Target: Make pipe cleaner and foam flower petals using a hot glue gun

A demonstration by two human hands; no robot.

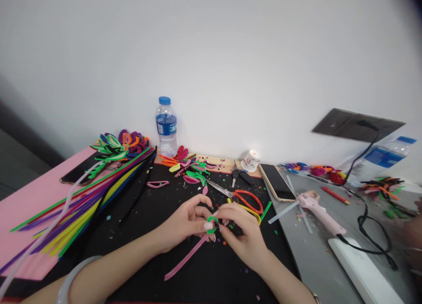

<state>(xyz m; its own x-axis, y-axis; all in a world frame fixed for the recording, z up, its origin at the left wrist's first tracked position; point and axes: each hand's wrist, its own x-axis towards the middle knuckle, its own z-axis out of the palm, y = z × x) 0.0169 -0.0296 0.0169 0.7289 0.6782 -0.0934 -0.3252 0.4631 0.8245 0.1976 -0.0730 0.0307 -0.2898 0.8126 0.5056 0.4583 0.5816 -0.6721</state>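
My left hand [180, 225] pinches a small green pipe-cleaner piece [211, 230] between thumb and fingers, above the black mat [145, 269]. A pink pipe cleaner [186, 258] trails from it down to the left. My right hand [245, 236] meets it from the other side, thumb and fingertips closed at the piece's right edge with a small dark bit. Fingers partly hide how the parts join. Just beyond my hands lie scissors [250, 201] with orange handles, a green strip [265, 210] and shaped pipe-cleaner pieces [196, 176].
Long pipe cleaners [89, 207] and a bundle of loops [114, 146] lie left. A water bottle [167, 132] and paper cup [251, 160] stand by the wall. Right are a phone [278, 182], a corded pink glue gun [321, 214], a white power strip [364, 271] and another person's hand [413, 231].
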